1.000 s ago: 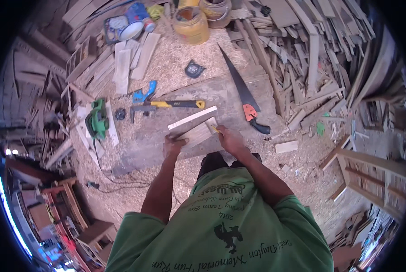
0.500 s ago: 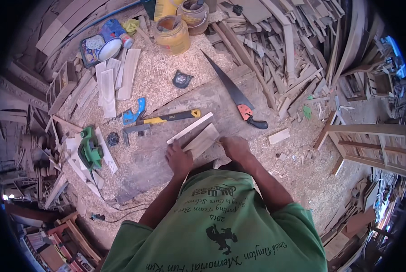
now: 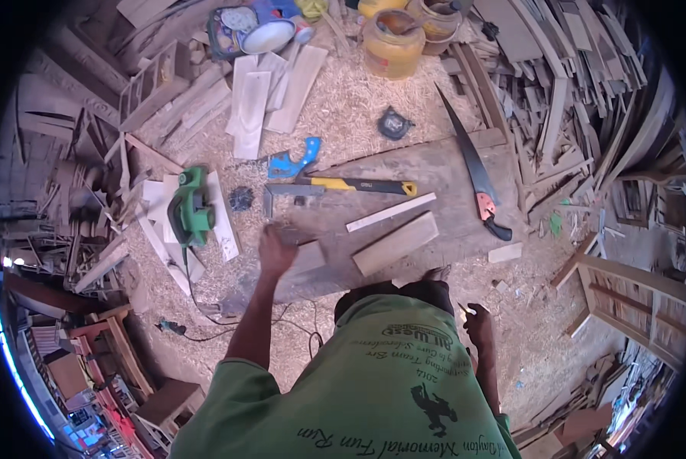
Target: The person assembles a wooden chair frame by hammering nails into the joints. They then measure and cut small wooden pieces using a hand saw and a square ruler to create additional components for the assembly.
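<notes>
My left hand (image 3: 278, 252) hovers over the left part of the wide wooden board, blurred, beside a short wood block (image 3: 308, 258); its fingers do not show clearly. Off the board's right front, my right hand (image 3: 479, 327) is closed on a small thin stick with a pale tip, apparently a pencil (image 3: 465, 309). In front of my body lie a flat wood piece (image 3: 396, 245) and a narrow strip (image 3: 391, 212), side by side and apart. Beyond my left hand are a grey metal square (image 3: 293, 190), a yellow-and-black handle (image 3: 369, 186) and a blue-handled tool (image 3: 293, 161).
A handsaw (image 3: 473, 168) lies at the right of the board (image 3: 435, 164). To the left, a green electric planer (image 3: 192, 210) rests on wood scraps, its cable trailing nearer. Yellow tubs (image 3: 392, 50) stand at the back. Lumber piles and a wooden frame (image 3: 633, 294) flank the right.
Both hands have left the wood pieces, which now lie on the board. My left hand has moved left; my right has drawn back to the right. The view has shifted left.
</notes>
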Available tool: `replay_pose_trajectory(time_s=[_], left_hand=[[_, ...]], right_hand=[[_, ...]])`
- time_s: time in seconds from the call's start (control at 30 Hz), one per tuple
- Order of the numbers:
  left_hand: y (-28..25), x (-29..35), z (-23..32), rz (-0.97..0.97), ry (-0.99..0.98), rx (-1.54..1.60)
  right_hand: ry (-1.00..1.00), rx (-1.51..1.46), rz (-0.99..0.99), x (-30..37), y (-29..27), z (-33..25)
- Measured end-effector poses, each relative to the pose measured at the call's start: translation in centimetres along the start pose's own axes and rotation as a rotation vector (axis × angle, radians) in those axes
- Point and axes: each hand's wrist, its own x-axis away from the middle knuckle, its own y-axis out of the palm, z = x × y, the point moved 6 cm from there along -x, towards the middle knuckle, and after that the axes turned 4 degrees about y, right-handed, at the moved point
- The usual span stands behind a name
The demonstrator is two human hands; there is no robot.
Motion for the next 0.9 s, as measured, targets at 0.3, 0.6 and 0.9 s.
replay_pose_trajectory(time_s=[0.3,0.6,0.9], left_hand=[[-1.3,-8.7,-2.2,0.22,-0.396,-0.237],[-1.4,-0.6,1.3,0.404,-0.348,0.221],[11.5,4.6,25.8,0.375,0.317,0.175]], right_hand=[[-0.097,0.059,-0.114,-0.6,-3.3,-5.3],[-0.072,0.071,-0.093,-0.6,-6.8,0.4],[-0.075,0.092,-0.121,0.5,-7.7,7.6]])
